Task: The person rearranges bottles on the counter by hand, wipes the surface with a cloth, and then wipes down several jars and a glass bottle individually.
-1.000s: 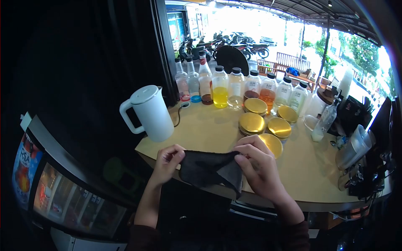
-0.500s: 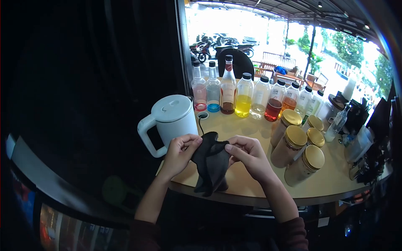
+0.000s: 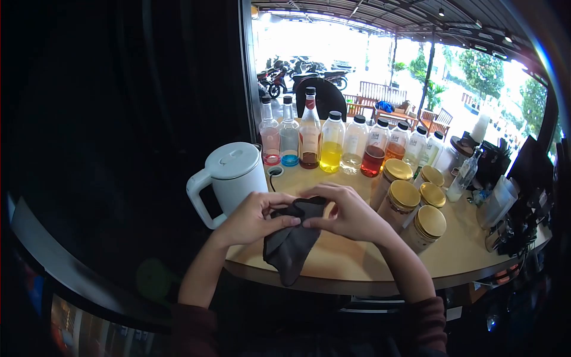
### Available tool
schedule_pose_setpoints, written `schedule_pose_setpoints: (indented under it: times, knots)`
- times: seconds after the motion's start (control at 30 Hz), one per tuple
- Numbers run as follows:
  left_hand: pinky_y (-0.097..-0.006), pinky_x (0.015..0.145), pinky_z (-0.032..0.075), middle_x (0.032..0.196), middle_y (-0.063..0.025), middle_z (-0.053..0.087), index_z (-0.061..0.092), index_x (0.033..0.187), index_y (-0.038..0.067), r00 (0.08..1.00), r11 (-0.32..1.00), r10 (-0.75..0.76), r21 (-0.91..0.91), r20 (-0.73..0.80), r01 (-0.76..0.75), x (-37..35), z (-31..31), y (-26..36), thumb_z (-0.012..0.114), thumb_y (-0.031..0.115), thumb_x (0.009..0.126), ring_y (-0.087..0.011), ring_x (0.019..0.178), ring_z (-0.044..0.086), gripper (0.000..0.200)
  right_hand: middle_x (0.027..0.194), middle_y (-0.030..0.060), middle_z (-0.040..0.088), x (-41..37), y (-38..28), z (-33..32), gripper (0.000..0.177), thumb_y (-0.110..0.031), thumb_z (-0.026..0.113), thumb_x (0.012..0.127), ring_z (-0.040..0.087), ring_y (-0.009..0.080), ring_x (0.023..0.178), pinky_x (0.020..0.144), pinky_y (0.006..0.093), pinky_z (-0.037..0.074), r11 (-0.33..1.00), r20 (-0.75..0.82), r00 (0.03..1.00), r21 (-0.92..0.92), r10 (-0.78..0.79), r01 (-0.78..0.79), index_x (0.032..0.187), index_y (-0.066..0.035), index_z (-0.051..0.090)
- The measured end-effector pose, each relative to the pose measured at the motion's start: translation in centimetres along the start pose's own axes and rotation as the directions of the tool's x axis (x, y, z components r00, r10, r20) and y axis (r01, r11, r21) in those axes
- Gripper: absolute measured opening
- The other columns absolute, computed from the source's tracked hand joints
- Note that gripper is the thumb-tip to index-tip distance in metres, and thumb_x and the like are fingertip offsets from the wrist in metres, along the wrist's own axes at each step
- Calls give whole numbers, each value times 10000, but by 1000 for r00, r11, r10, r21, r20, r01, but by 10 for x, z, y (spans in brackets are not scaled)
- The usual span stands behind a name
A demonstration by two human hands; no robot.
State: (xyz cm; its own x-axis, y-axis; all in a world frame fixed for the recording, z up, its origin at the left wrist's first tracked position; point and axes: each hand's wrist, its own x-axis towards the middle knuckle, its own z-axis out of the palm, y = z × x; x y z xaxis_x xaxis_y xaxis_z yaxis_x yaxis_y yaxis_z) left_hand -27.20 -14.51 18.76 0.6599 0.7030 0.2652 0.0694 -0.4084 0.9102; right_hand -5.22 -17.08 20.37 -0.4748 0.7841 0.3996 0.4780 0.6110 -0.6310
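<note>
A dark cloth [image 3: 291, 250] hangs in folds between my hands, above the front edge of the wooden table [image 3: 351, 256]. My left hand [image 3: 256, 219] pinches its upper left part, thumb on the near side. From the right, my right hand [image 3: 339, 211] grips the top of the cloth, its thumb close to the left thumb and its fingers curled over behind. The lower end of the cloth dangles free to a point. Just behind my left hand stands a white electric kettle [image 3: 235, 178], its handle turned to the left.
Along the back stand several capped bottles, among them one with yellow liquid [image 3: 331, 149] and one with red liquid [image 3: 373, 157]. Gold-lidded jars [image 3: 404, 195] cluster right of my right hand. A clear bottle [image 3: 463, 178] and dark items are at the far right.
My hands have come closer together, and the cloth is now bunched between them where it was held spread wider. The view has shifted slightly, moving the tabletop things left.
</note>
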Motion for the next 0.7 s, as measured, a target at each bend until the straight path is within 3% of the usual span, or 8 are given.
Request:
schedule_pose_setpoints:
  times: [0.1,0.23,0.37,0.4,0.5,0.57,0.67,0.7]
  knots:
    - [-199,703,505,932,-52,697,651,1094,-18,998,965,28,262,-60,-11,12,-11,5,718,24,790,-63,806,633,314,861,159,610,10,19,-9,242,-130,692,763,598,222,713,672,335,484,991,29,993,-69,114,-112,980,-25,677]
    - [-264,751,528,904,-62,695,683,1023,9,929,807,263,588,-262,-62,37,-27,14,665,-60,727,-116,821,655,304,870,151,643,35,30,-16,208,-12,563,815,622,235,700,658,316,484,954,-303,926,-261,-227,148,994,-19,669]
    - [-304,818,516,950,-98,696,672,984,16,803,743,506,632,-317,-219,36,-11,3,639,-44,746,-184,895,671,248,868,136,642,27,33,-23,244,23,525,804,622,258,767,681,316,482,966,-356,907,-202,-225,161,1000,-17,665]
    - [-324,843,512,960,-113,695,671,974,28,831,735,483,644,-277,-212,26,-1,-2,642,-46,736,-216,917,673,251,877,129,645,18,39,-22,211,-10,545,796,624,272,795,698,337,488,951,-307,918,-255,-250,174,963,-27,673]
    - [-320,867,492,991,-105,685,650,1040,46,983,812,182,562,8,-155,-5,17,-45,722,77,753,-218,956,657,298,960,140,632,-28,50,-17,214,-174,609,776,602,326,940,832,432,489,942,144,987,-336,73,-21,963,-99,681]
    - [-348,892,488,1052,-120,661,606,1136,64,993,870,-63,493,100,6,-20,29,-66,765,259,751,-257,977,640,460,1353,136,482,-41,73,-1,431,-300,633,853,497,306,1209,1004,392,419,871,540,788,-490,295,10,1238,-114,574]
    - [-340,891,486,1046,-128,661,610,1125,54,999,951,-48,305,7,44,-26,37,-113,744,265,776,-260,975,641,429,1458,241,314,-37,123,80,598,-327,568,898,326,351,1354,1078,502,299,959,278,929,-207,246,-192,1365,2,391]
    - [-342,883,488,1049,-126,660,611,1119,46,995,938,-61,338,-77,83,-26,37,-124,732,263,788,-261,971,642,414,1454,234,327,-34,136,119,591,-337,536,908,313,360,1359,1074,540,273,927,184,956,-342,229,-156,1366,7,389]
